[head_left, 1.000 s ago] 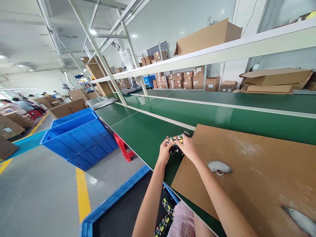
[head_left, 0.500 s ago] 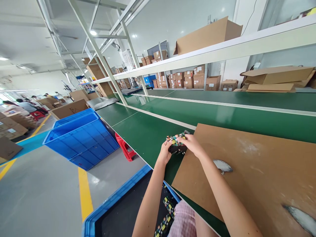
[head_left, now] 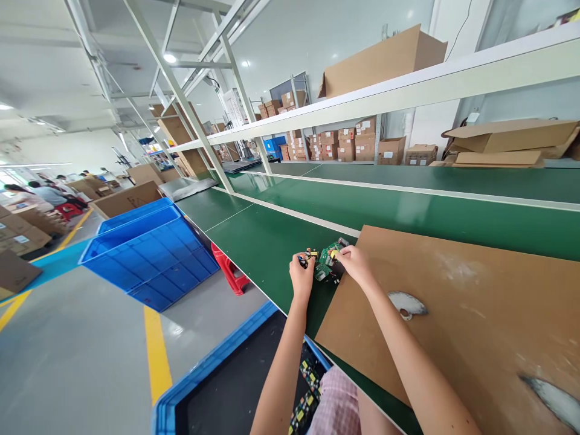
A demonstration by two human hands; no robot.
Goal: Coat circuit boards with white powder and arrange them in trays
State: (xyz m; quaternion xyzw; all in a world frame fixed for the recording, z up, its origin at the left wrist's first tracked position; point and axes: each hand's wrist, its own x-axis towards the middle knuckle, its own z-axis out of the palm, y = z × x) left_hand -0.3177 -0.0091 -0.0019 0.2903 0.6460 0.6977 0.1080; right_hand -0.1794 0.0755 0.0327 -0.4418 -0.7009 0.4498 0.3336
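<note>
My left hand point(head_left: 301, 278) is closed on a small circuit board point(head_left: 309, 256) with black, yellow and red parts. Just to the right, my right hand point(head_left: 354, 263) pinches the edge of another green circuit board point(head_left: 327, 257) set with components. A narrow gap separates the two boards. Both hands are over the green bench point(head_left: 254, 241), by the left edge of the brown cardboard sheet point(head_left: 453, 290). Below the bench edge, a blue-rimmed tray point(head_left: 217, 368) with a black bottom holds several similar circuit boards point(head_left: 309, 374), partly hidden by my left forearm.
Two worn grey-white patches point(head_left: 408, 304) mark the sheet. Blue crates point(head_left: 149, 260) and a red stool point(head_left: 231, 275) stand left of the bench. A white shelf beam point(head_left: 362, 99) crosses above, carrying a long cardboard box point(head_left: 376, 63). People sit far left.
My left hand has moved slightly left, and the boards held together before are now apart, one in each hand. More of the right board's green face shows.
</note>
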